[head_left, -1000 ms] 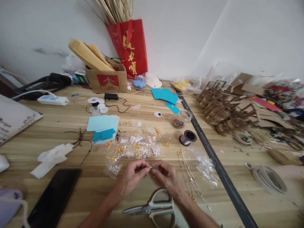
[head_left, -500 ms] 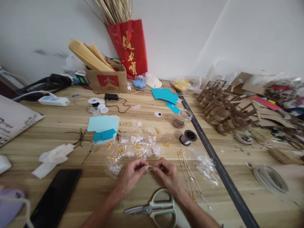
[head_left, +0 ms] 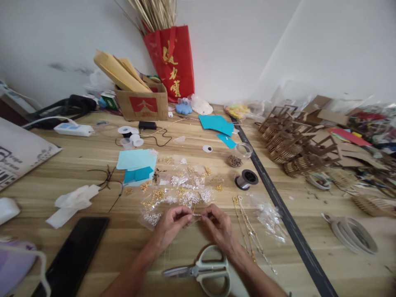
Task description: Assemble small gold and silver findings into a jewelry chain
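Between my two hands a short, thin chain [head_left: 197,215] is stretched, with a fine strand hanging below it. Fingertips of my left hand [head_left: 171,227] pinch one end. My right hand [head_left: 220,229] pinches the other end, thumb against forefinger. Just beyond the fingers lie small clear bags of gold and silver jewelry findings [head_left: 189,198]. Scissors with pale handles [head_left: 198,271] rest on the table beneath my wrists, blades pointing left. Gold and silver chain necklaces [head_left: 249,229] lie to the right of my right hand.
A wire spool [head_left: 246,180] and a clear jar of beads [head_left: 235,161] stand beyond the necklaces. A black phone [head_left: 76,255] and crumpled white tissue [head_left: 74,202] lie left. Brown woven baskets [head_left: 305,144] fill the right back. Behind are a cardboard box [head_left: 123,103] and red bag [head_left: 182,53].
My fingertips have drawn slightly apart, and the chain between them now shows as a straighter line. The whole view has shifted a little; the other things lie as before.
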Motion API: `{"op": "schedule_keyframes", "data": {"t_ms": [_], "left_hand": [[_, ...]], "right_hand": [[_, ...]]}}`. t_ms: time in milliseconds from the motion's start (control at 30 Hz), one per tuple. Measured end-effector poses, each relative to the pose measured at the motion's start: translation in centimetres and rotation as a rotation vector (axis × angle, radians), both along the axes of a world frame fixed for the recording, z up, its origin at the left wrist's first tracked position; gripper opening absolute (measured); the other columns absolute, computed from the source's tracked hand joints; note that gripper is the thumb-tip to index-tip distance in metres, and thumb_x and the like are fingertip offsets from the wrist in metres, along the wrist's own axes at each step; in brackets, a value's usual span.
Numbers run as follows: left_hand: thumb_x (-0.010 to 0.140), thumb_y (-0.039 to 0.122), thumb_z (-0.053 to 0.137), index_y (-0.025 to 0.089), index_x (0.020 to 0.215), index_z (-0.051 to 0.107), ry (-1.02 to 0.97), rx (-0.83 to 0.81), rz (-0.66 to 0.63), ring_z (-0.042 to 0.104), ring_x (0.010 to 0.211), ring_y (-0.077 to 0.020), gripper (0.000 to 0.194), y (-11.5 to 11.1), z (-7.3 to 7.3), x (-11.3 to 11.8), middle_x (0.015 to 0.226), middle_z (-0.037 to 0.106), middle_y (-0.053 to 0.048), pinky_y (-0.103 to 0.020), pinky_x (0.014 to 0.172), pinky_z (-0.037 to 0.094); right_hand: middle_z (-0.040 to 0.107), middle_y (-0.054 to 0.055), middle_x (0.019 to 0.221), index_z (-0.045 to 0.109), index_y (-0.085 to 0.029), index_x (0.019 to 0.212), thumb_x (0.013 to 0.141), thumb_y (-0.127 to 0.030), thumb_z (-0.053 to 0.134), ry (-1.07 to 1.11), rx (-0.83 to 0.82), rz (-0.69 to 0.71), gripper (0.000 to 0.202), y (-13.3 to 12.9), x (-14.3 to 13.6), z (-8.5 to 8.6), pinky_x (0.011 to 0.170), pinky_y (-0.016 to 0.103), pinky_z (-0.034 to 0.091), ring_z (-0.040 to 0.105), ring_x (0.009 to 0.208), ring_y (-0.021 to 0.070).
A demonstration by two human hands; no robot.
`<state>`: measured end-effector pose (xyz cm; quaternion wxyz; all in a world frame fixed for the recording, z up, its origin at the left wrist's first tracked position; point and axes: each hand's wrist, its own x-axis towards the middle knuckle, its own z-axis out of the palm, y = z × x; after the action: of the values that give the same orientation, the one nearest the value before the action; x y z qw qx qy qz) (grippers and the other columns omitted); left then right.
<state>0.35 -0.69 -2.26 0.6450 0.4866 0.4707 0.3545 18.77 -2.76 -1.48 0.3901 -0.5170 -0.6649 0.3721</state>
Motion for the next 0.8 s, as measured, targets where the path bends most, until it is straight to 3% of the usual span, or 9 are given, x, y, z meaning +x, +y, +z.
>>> {"op": "schedule_keyframes", "data": {"t_ms": [467,800], "left_hand": [[0.075,0.037,0.064,0.015,0.076,0.063,0.013,0.029,-0.033,0.049,0.059,-0.0122,0.022,0.17,-0.09,-0.07,0.060,0.056,0.001,-0.024,0.058,0.039],[0.078,0.032,0.061,0.015,0.078,0.066,0.192,0.111,-0.030,0.054,0.068,-0.0158,0.017,-0.10,0.49,-0.32,0.070,0.062,-0.002,-0.025,0.063,0.040]], "right_hand": [[0.057,-0.001,0.066,0.060,-0.017,0.078,0.088,-0.035,0.056,0.028,-0.043,-0.034,0.021,0.11,0.05,-0.41,0.052,0.021,0.040,0.051,0.057,0.0109],[0.055,-0.001,0.064,0.058,-0.017,0.075,0.090,-0.033,0.053,-0.002,-0.032,-0.009,0.022,-0.01,0.16,-0.01,0.050,0.021,0.037,0.049,0.054,0.0106]]}}
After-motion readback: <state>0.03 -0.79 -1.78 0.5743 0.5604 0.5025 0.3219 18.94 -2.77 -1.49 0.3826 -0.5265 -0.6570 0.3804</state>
